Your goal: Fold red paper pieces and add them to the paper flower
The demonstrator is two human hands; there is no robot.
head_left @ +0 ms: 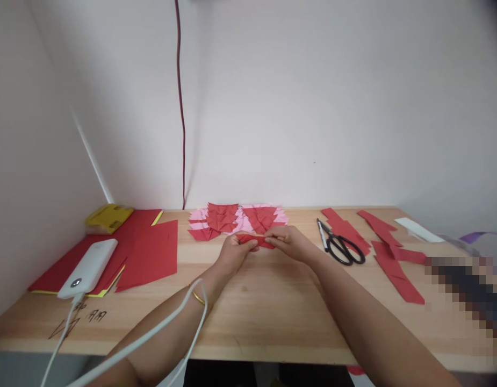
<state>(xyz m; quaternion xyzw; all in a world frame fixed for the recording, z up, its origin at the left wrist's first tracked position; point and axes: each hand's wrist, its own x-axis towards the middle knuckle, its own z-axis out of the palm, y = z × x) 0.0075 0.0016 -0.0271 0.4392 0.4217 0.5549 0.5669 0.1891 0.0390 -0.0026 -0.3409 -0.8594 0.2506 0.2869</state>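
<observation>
Toward the far side of the table (264, 322), just nearer than the pleated red and pink papers (223, 216), I've got a narrow red paper piece (248, 237) pinched in both hands: left hand (232, 253) on its left end, right hand (287, 243) on its right. Can't tell if it touches the wood. Right: scissors (340, 250) beside a pen (322, 235). Left: white power bank (90, 266) on red sheets (151, 252).

The left hand (234, 250) and right hand (287, 242) partly hide the small folded red paper (256, 240); the crumpled yellow plastic packet (109, 217) bears blurred lettering. Pixelation masks a long dark object (469, 290); the bottom edge crops a long white cable (147, 331).
</observation>
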